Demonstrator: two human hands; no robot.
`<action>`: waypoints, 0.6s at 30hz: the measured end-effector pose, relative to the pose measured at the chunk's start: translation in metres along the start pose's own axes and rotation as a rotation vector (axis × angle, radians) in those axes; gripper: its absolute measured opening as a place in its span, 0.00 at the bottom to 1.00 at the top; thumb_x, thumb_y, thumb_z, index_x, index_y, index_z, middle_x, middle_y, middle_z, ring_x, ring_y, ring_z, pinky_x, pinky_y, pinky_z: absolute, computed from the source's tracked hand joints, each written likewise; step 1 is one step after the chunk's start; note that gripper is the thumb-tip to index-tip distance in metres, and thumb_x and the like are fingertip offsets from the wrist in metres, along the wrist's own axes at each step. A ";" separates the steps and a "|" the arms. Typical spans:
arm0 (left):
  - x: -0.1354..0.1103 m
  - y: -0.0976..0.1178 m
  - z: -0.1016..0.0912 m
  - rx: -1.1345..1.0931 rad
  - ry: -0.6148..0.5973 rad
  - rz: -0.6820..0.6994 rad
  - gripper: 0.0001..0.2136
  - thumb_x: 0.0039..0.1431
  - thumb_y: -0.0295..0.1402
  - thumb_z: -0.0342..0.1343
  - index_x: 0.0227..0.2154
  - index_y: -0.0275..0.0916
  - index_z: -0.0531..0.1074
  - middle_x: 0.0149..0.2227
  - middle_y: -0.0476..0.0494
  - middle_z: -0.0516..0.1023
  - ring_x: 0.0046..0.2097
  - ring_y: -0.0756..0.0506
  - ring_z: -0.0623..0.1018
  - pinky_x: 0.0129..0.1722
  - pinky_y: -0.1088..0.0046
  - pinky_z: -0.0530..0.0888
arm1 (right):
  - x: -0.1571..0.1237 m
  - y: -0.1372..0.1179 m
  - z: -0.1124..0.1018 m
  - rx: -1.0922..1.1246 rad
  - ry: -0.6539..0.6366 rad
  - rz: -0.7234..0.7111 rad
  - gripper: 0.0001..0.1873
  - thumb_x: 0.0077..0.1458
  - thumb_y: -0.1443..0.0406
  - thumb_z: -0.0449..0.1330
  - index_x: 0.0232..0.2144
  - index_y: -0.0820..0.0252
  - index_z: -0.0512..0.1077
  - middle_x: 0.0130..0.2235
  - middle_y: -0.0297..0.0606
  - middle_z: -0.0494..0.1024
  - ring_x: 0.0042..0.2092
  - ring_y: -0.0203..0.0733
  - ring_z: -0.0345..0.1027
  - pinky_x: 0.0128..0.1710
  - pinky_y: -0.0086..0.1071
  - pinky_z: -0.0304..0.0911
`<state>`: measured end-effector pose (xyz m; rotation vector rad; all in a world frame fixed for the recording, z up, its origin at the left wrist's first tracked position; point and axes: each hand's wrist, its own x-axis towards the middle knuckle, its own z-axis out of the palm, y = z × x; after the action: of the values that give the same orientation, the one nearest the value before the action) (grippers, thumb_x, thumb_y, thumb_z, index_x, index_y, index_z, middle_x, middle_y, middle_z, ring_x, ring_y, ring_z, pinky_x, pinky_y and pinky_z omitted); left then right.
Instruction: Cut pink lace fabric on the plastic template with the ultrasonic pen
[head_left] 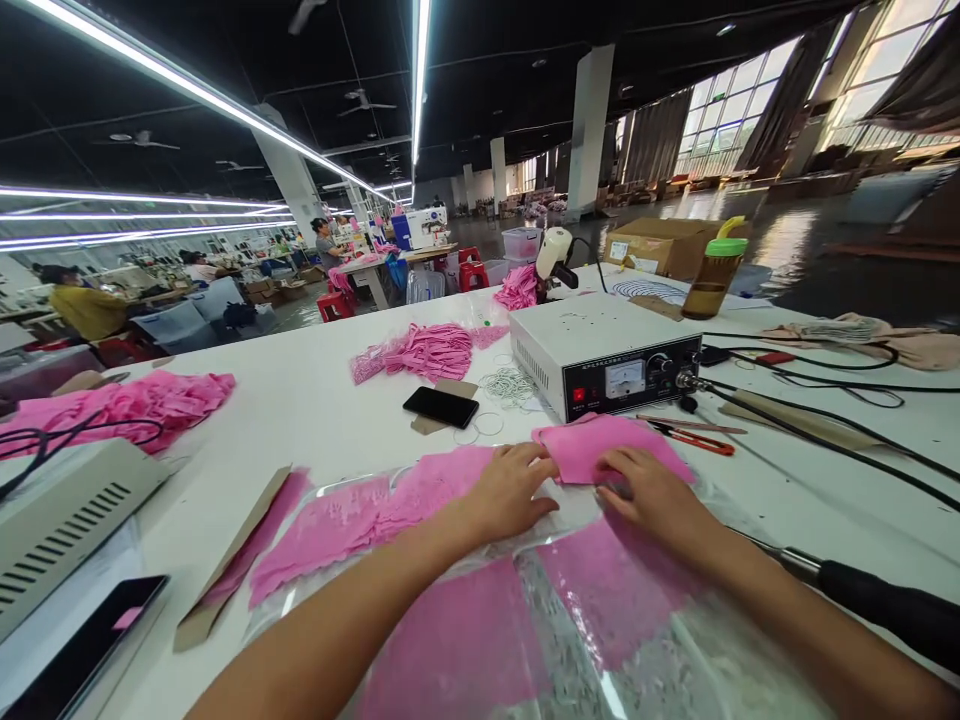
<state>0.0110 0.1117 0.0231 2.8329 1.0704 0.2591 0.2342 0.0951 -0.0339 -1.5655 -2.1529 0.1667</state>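
Both my hands rest on a stack of folded pink fabric pieces on the white table. My left hand lies at the stack's left edge, fingers bent and pressed on the cloth. My right hand lies on its near edge, fingers curled down on the cloth. More pink pieces in clear plastic spread out below and to the left of my arms. A white control box with a dial stands just behind the stack.
A black phone, white elastic loops, red snips, black cables, a black-handled tool, a bottle and a cardboard box are on the table. Another grey box stands left. Other people work at far tables.
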 end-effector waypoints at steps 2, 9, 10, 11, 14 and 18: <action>0.024 -0.001 0.007 -0.010 -0.025 0.035 0.12 0.54 0.32 0.62 0.41 0.39 0.70 0.48 0.42 0.72 0.52 0.42 0.71 0.53 0.61 0.67 | 0.002 0.001 -0.001 0.001 -0.020 -0.030 0.07 0.51 0.67 0.57 0.35 0.60 0.70 0.38 0.41 0.73 0.41 0.46 0.66 0.40 0.36 0.64; 0.049 -0.003 0.019 -0.025 -0.049 0.018 0.03 0.58 0.27 0.54 0.33 0.38 0.73 0.45 0.43 0.74 0.47 0.44 0.74 0.49 0.64 0.67 | 0.008 0.005 -0.006 0.013 -0.053 -0.067 0.03 0.52 0.70 0.56 0.30 0.60 0.69 0.33 0.38 0.71 0.36 0.43 0.64 0.35 0.33 0.60; 0.050 -0.003 0.019 -0.027 -0.049 0.014 0.04 0.59 0.27 0.54 0.32 0.38 0.73 0.45 0.43 0.74 0.47 0.44 0.74 0.50 0.64 0.67 | 0.008 0.006 -0.006 0.017 -0.054 -0.068 0.03 0.53 0.70 0.55 0.30 0.60 0.68 0.33 0.38 0.71 0.35 0.42 0.64 0.33 0.33 0.59; 0.051 -0.004 0.019 -0.030 -0.049 0.011 0.05 0.59 0.27 0.53 0.32 0.38 0.74 0.45 0.44 0.74 0.47 0.44 0.74 0.50 0.64 0.67 | 0.008 0.006 -0.006 0.021 -0.054 -0.069 0.04 0.53 0.70 0.54 0.29 0.60 0.68 0.32 0.38 0.70 0.34 0.42 0.64 0.32 0.33 0.59; 0.050 -0.005 0.019 -0.039 -0.055 0.016 0.03 0.57 0.30 0.57 0.33 0.38 0.74 0.46 0.43 0.74 0.48 0.43 0.73 0.50 0.64 0.67 | 0.006 0.008 -0.006 0.032 -0.052 -0.070 0.04 0.54 0.69 0.53 0.30 0.60 0.68 0.33 0.39 0.71 0.35 0.42 0.65 0.32 0.33 0.60; 0.049 -0.005 0.020 -0.052 -0.048 0.006 0.04 0.58 0.29 0.56 0.32 0.38 0.75 0.48 0.41 0.73 0.49 0.42 0.73 0.51 0.61 0.67 | 0.005 0.009 -0.006 0.041 -0.041 -0.069 0.05 0.54 0.70 0.52 0.30 0.60 0.68 0.33 0.39 0.70 0.35 0.42 0.64 0.33 0.34 0.60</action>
<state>0.0478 0.1473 0.0089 2.7821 1.0307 0.2156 0.2431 0.1021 -0.0304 -1.4745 -2.2178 0.2206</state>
